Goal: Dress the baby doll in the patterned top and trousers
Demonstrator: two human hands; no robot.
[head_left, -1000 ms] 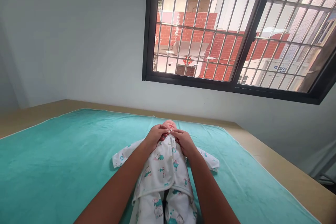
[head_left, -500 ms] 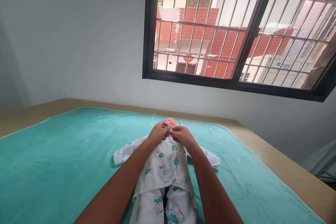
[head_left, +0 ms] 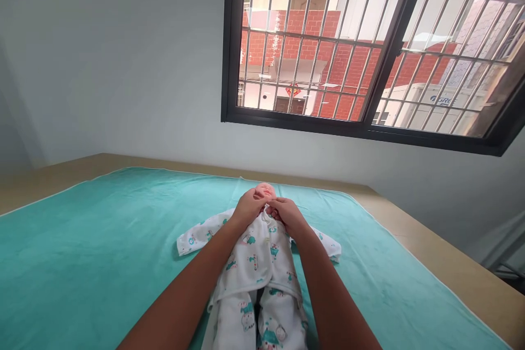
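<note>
A baby doll (head_left: 264,191) lies on its back on a teal blanket (head_left: 102,229), dressed in a white printed romper (head_left: 256,262) with teal animals. Both my hands meet at the romper's collar, just below the doll's chin. My left hand (head_left: 246,210) has its fingers curled and pinches the left edge of the neckline. Facing it, my right hand (head_left: 287,214) pinches the right edge. The fingertips touch each other over the top fastening. My forearms cover parts of the doll's sides.
The blanket covers a tan bed or platform (head_left: 443,268) whose bare edge shows at the right and back. A grey wall stands behind, with a barred black-framed window (head_left: 369,49) at the upper right. The romper's sleeves spread out to both sides.
My hands stay at the collar; the fingers have drawn closer together at the neckline. The view has tilted slightly, so the doll's head shows more.
</note>
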